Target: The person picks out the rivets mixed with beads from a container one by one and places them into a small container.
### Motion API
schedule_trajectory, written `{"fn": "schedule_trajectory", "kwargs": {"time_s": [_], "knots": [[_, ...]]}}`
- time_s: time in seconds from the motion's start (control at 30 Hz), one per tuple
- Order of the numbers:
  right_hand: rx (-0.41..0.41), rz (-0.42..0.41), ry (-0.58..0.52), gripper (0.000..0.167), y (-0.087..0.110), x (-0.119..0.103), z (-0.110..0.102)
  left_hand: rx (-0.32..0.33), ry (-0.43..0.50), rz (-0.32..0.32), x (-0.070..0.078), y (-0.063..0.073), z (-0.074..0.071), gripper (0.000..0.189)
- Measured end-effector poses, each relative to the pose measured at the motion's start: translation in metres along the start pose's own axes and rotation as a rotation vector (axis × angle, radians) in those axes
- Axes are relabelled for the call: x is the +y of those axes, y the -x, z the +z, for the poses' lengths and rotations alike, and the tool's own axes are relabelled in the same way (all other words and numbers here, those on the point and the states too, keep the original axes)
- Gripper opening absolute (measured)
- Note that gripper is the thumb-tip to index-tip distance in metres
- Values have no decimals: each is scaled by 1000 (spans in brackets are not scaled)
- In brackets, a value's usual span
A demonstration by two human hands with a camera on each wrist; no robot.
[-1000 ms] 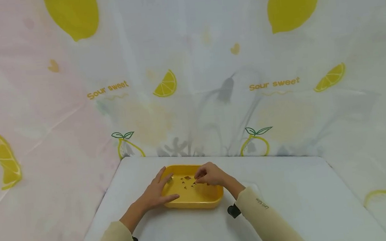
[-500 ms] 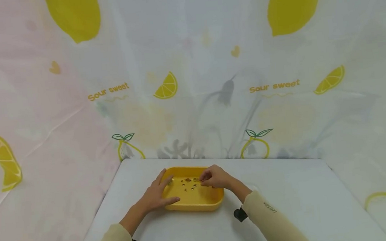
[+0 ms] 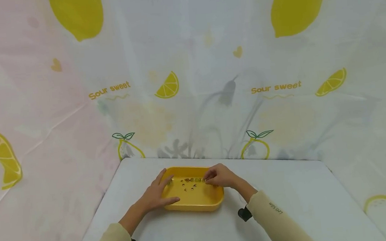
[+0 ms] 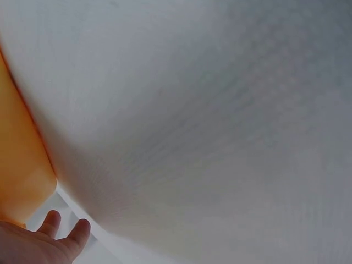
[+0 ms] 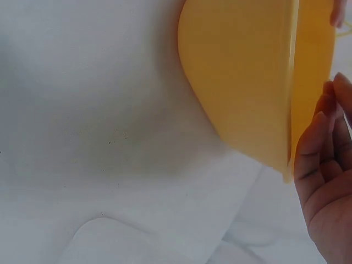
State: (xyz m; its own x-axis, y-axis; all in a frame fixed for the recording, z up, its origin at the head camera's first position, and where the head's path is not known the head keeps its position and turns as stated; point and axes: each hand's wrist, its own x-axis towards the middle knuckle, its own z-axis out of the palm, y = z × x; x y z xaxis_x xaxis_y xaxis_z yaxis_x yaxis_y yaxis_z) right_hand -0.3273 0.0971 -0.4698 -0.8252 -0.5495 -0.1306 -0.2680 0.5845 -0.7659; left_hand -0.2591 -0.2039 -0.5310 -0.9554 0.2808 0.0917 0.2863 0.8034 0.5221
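A yellow tray (image 3: 194,201) holds several small gold-coloured bits (image 3: 185,189) scattered on its floor. Towards its back runs a short row of small, pale, shiny beads (image 3: 196,180). My right hand (image 3: 222,175) reaches over the tray's right side, its thumb and fingertips pinched at the right end of that row on a small bead, largely hidden. Spread over the left end is my left hand (image 3: 154,194), its thumb lying across the front rim and its fingers towards the back rim; another shiny bit shows beneath them. In the right wrist view, the fingertips (image 5: 328,91) meet above the rim.
The tray stands on a white table (image 3: 288,203). A lemon-print cloth (image 3: 192,116) hangs behind and at the sides. A flat, pale, rounded-corner object (image 5: 118,242) lies on the table by the tray in the right wrist view.
My right hand has moved a little to the right along the tray, and more of the bead row shows left of its fingertips. The left hand stays at the tray's left end.
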Motion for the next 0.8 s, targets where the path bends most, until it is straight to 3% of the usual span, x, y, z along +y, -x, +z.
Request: {"fn": "schedule_trajectory", "kwargs": {"time_s": [0.43, 0.57, 0.8], "knots": [[33, 30, -19, 18, 13, 5, -15, -25, -12, -12, 1, 1, 1, 93], [64, 19, -23, 19, 18, 10, -22, -3, 10, -4, 2, 1, 1, 93], [75, 69, -27, 17, 26, 17, -31, -16, 7, -2, -3, -2, 1, 95]]}}
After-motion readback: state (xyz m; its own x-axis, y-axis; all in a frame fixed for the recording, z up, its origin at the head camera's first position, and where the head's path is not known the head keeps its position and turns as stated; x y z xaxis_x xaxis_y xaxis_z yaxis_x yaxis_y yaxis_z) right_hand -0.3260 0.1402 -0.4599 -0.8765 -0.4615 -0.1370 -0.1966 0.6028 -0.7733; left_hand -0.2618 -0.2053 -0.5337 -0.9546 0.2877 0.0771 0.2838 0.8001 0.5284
